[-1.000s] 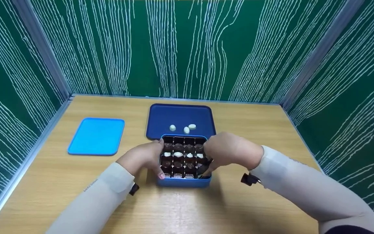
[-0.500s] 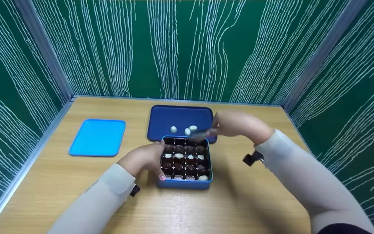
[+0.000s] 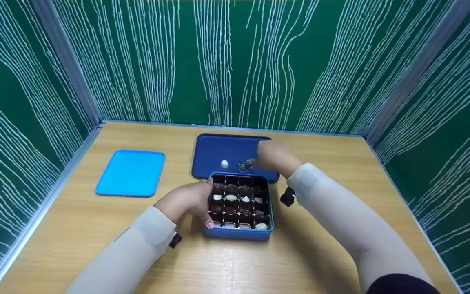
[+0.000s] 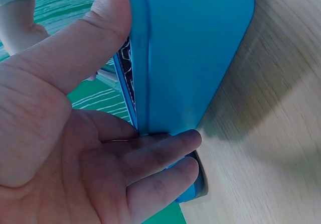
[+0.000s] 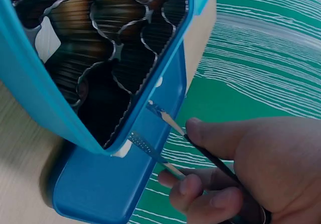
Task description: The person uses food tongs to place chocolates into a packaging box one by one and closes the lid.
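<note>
My left hand [image 3: 190, 200] holds the left side of a blue box [image 3: 239, 234], thumb near its front corner and fingers at the back. Inside, a dark divided insert bears rows of brown and white chocolates; a white chocolate [image 3: 261, 226] sits in the front right compartment. Behind the box, my right hand [image 3: 273, 157] holds a pair of tongs [image 5: 220, 163], its patterned tips apart and low over the dark blue tray [image 3: 227, 143]. Left of the tips lies a round white chocolate [image 3: 224, 163]. In the right wrist view, a white piece [image 5: 122, 149] shows beside the lower tip, partly behind the box rim.
A light blue lid-like tray [image 3: 131, 173] lies on the wooden table [image 3: 169, 269] at the left. The box stands close against the dark tray's front edge. Green walls [image 3: 194, 61] with white line patterns enclose the back and sides.
My right hand has moved with the tongs from the box's front right compartment back to the tray. A white chocolate now shows in that compartment. The left hand has stayed on the box.
</note>
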`<move>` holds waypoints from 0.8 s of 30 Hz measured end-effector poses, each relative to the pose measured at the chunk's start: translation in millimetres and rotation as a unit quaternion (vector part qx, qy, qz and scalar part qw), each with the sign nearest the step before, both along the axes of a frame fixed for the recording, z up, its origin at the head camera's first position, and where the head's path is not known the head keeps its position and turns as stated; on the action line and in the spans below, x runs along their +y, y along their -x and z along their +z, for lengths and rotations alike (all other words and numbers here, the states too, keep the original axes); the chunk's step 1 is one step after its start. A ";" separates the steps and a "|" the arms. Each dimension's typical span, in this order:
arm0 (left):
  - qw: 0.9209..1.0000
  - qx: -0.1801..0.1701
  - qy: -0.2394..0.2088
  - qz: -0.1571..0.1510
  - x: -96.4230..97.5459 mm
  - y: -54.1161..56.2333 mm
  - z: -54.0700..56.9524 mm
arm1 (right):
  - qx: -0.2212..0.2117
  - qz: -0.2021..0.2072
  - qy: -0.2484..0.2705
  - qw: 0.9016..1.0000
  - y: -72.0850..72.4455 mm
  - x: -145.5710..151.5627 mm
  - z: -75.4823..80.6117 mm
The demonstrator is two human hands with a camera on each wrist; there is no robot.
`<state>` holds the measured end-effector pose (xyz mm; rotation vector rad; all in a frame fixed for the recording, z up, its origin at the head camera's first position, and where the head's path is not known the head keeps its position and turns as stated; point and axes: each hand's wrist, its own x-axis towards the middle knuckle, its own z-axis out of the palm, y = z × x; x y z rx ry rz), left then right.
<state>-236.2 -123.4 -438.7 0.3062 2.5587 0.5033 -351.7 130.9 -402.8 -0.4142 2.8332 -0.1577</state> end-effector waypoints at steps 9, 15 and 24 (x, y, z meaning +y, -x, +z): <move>1.000 -0.001 0.007 -0.007 2.6 -1.0 1.9 | 0.046 0.000 -0.009 0.999 -0.3 -4.0 -6.1; 1.000 0.003 0.003 -0.008 1.9 -1.8 3.5 | 0.065 0.005 -0.016 0.998 0.1 -1.3 -7.4; 1.000 0.001 -0.006 -0.008 1.8 -1.3 2.0 | 0.053 0.012 0.010 0.998 -0.9 10.2 -1.8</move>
